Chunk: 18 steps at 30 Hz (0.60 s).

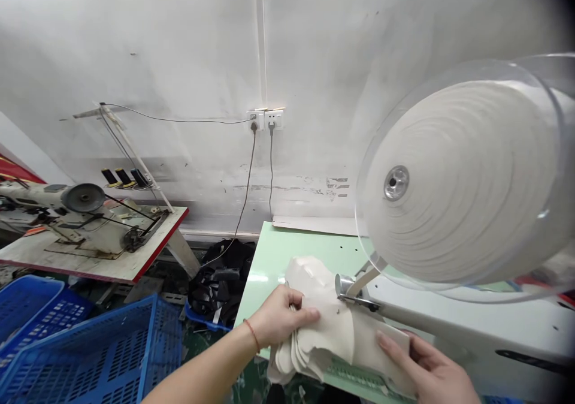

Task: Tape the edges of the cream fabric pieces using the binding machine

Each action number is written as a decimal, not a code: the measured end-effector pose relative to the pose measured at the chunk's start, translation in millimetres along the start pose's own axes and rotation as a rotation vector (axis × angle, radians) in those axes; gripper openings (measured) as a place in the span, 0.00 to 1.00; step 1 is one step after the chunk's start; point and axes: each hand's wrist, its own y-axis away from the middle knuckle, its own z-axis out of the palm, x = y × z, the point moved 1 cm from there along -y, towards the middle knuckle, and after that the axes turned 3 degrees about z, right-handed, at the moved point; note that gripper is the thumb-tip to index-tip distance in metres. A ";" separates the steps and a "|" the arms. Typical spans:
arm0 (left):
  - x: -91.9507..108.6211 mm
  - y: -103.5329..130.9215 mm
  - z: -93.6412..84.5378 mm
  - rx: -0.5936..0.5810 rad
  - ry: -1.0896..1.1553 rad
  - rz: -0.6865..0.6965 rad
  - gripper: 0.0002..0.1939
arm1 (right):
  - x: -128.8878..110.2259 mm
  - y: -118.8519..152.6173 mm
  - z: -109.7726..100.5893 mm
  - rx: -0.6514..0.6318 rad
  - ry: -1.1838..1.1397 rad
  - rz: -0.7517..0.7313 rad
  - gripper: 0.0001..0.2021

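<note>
My left hand (284, 317), a red cord on its wrist, pinches a stack of cream fabric pieces (327, 326) between thumb and fingers. The layered edges hang below that hand. At the right, my right hand (424, 362) grips the far end of a flat cream piece (377, 347), thumb on top. Just beyond the fabric, a metal guide (345, 285) has a cream tape strip (366, 278) running up from it toward a large roll of cream tape (462, 182) between clear discs.
Under the fabric lies a pale green table (260, 272). A white machine body (449, 326) is at the right. At the left stand a sewing machine (94, 218) on its table and blue crates (103, 356). Black items (222, 278) lie near the wall.
</note>
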 end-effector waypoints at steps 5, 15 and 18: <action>-21.5 -23.4 -3.8 -0.033 0.264 -0.198 0.28 | -4.0 -12.2 16.4 -0.008 -0.237 0.128 0.32; -37.7 -47.4 -3.5 -0.029 0.398 -0.271 0.30 | -8.0 -37.9 25.1 0.028 -0.351 0.071 0.28; -45.1 -34.6 -5.4 -0.012 0.429 -0.196 0.30 | -1.4 -25.1 25.6 0.004 -0.368 0.121 0.22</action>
